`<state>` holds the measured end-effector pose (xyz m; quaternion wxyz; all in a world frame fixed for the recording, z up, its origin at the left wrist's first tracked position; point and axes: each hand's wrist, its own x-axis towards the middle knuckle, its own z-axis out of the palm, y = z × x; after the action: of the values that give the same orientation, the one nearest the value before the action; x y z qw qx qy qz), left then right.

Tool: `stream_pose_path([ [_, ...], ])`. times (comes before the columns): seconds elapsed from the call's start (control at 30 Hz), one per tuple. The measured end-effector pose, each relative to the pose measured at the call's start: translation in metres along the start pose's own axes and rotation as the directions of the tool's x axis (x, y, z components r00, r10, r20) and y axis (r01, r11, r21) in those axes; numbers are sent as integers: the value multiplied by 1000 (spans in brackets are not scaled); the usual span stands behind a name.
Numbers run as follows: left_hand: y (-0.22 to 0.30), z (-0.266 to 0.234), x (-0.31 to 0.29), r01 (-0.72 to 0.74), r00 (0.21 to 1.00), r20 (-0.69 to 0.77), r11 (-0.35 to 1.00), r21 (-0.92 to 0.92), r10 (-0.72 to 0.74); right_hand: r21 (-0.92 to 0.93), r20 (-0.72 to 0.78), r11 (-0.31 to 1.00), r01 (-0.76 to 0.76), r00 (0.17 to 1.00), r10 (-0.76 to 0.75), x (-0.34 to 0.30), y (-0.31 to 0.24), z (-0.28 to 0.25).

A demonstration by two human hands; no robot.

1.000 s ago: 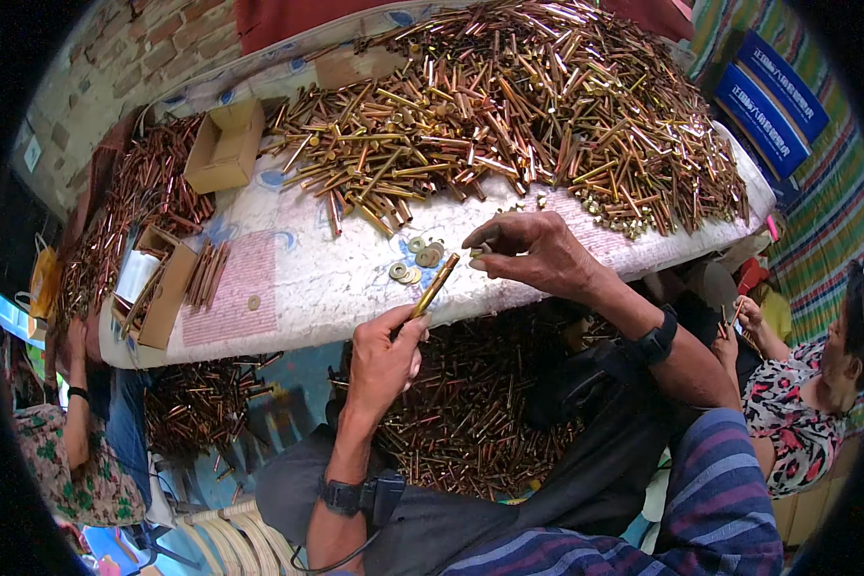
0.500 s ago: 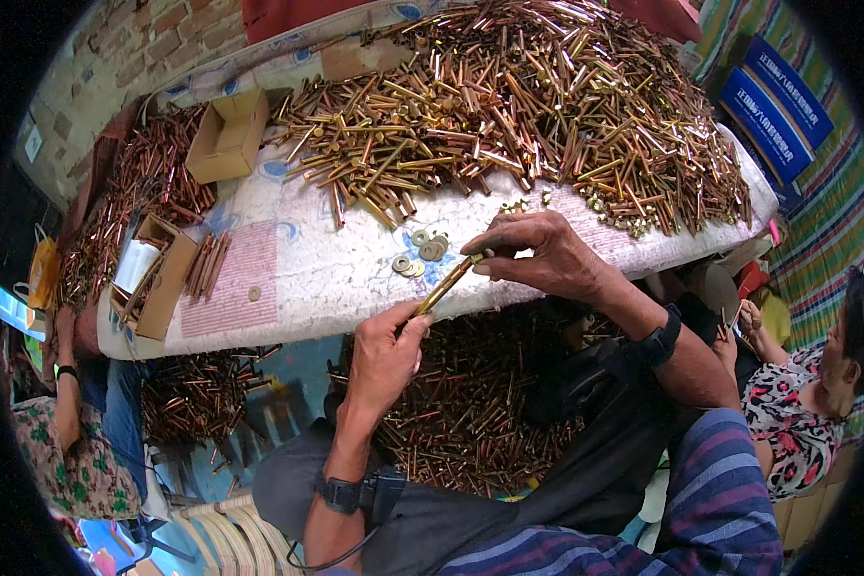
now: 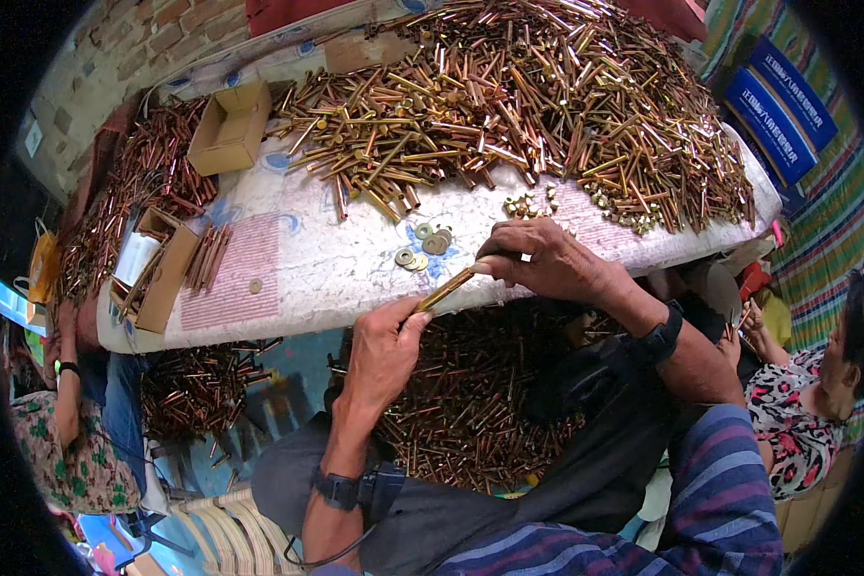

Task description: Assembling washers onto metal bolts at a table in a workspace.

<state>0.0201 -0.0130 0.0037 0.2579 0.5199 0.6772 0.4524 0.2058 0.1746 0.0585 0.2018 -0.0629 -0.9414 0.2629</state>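
Observation:
A yellowish metal anchor bolt [image 3: 447, 287] slants up to the right, just past the near edge of the cloth-covered table. My left hand [image 3: 382, 353] is closed round its lower end. At the upper end, the thumb and forefinger of my right hand [image 3: 540, 254] pinch the tip, hiding whatever small part sits there. Several round washers [image 3: 438, 240] lie on the cloth beyond the bolt. Small brass-coloured nuts [image 3: 525, 205] are scattered behind my right hand. A large heap of bolts [image 3: 509, 106] covers the far side of the table.
An open cardboard box [image 3: 228, 127] and a lower box [image 3: 171, 288] stand at the left, beside a row of bolts [image 3: 209, 259]. More bolts [image 3: 470, 422] pile up below the table. Blue boxes [image 3: 764, 125] stand at right. People sit at left and right [image 3: 802, 413].
My right fingers have closed over the bolt's upper end, where a nut showed before. My left hand stays on the lower end. The view has shifted slightly.

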Motion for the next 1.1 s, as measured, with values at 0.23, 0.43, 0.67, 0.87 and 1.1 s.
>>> stream_pose_path([
  [0.23, -3, 1, -2, -106, 994, 12, 991, 80, 105, -330, 55, 911, 246, 969, -241, -11, 9, 12],
  [0.43, -3, 3, -2, -72, 997, 8, 997, 37, 72, 140, 204, 881, -451, 884, 420, 2, -10, -6],
  [0.67, -1, 3, -2, 123, 989, 95, 984, -127, -112, 50, 120, 972, -229, 968, 221, -4, -11, -4],
  [0.87, 8, 4, -2, 97, 988, 125, 992, -78, -87, -164, 171, 951, -263, 942, 290, -7, -7, 4],
  [1.1, 3, 3, -1, 156, 980, 139, 983, -100, -141, 80, 146, 976, -202, 971, 189, -7, -9, -1],
])
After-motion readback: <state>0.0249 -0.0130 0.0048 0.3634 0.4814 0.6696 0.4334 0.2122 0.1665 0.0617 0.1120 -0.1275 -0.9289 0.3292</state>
